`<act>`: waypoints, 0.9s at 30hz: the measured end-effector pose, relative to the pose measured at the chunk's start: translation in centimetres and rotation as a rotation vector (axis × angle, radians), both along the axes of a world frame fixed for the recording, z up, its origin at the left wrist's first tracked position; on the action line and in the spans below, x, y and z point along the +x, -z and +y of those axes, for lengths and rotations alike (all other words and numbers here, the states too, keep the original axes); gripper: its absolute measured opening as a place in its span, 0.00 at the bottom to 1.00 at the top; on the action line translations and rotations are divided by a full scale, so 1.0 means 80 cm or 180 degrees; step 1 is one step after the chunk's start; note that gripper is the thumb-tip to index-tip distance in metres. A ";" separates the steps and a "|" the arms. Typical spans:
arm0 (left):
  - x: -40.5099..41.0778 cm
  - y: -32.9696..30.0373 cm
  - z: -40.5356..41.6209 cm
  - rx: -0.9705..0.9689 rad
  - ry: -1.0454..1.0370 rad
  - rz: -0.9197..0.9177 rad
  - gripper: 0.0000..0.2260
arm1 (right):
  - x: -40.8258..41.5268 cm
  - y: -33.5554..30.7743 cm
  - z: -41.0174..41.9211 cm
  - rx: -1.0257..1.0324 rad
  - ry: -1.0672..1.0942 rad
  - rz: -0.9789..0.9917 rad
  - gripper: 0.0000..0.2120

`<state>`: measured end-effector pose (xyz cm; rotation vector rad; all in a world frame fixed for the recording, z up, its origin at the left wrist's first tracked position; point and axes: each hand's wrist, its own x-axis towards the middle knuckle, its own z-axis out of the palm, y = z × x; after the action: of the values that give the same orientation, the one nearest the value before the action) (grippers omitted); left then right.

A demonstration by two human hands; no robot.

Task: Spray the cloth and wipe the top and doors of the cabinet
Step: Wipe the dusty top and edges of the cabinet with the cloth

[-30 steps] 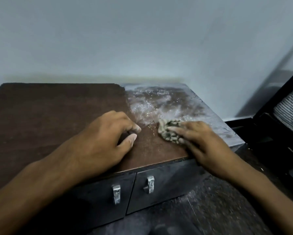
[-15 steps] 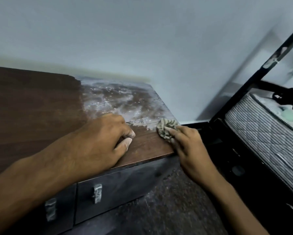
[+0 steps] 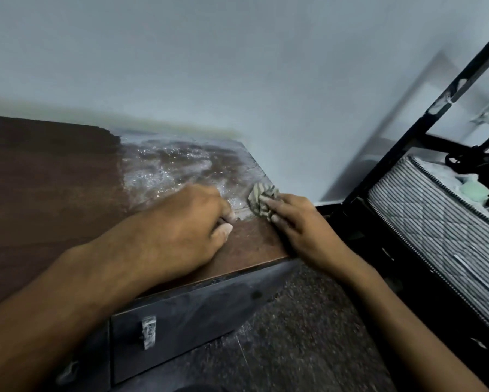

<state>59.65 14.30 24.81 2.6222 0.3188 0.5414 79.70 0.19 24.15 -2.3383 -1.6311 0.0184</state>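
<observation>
Fingers (image 3: 268, 200) of the right hand (image 3: 297, 222) lie over a small, scrunched-up green and white striped cloth (image 3: 261, 198) and press it down. They look fairly straight, with the tips on top of the cloth. The cloth sits on the top of the brown wooden cabinet (image 3: 53, 193), close to its right edge and just at the line where the dusty part starts.

The left hand (image 3: 178, 230) rests on the cabinet top beside it. Its fingers are curled under, and the thumb sticks out. It holds nothing that I can see.

The cloth looks soft, light and floppy. It will squash and bunch up, so it is best kept flat under the fingers and pushed, not pinched by a corner. It may slide easily on the smooth wood.

A patch of white shiny dust (image 3: 181, 168) covers the back right part of the top. The left part looks clean and dark.

The right edge of the top is very near the cloth, so a push that way could drop it off. The pale wall (image 3: 237, 66) stands at the back. There is open room to the left. Below are the dark grey doors (image 3: 198, 315) with a silver handle (image 3: 148, 332). A black frame with a striped mattress (image 3: 435, 236) stands to the right, past a strip of speckled floor (image 3: 308, 335).
</observation>
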 end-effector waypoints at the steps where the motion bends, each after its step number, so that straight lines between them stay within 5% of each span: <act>1: 0.004 0.001 0.001 0.0047 0.0020 0.0063 0.09 | -0.019 0.009 -0.012 0.0097 -0.0160 -0.0094 0.19; 5: 0.010 0.003 0.012 0.0260 0.0055 0.0357 0.12 | -0.039 0.019 -0.037 0.0121 -0.0792 -0.0115 0.20; 12: -0.021 -0.005 0.012 0.0310 0.0022 0.0637 0.13 | 0.044 -0.002 0.051 -0.0084 0.0129 -0.0184 0.19; 21: -0.024 0.006 0.005 0.0319 0.0048 0.0398 0.12 | -0.057 0.011 -0.033 -0.0022 -0.0686 -0.0164 0.21; 27: 0.017 -0.005 0.000 0.0426 0.0185 0.0444 0.12 | -0.001 0.015 0.024 0.0025 -0.0272 -0.0432 0.20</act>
<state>61.02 14.31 25.18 2.7960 0.2565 0.3728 79.59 2.07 22.92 -2.3076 -1.7902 -0.1313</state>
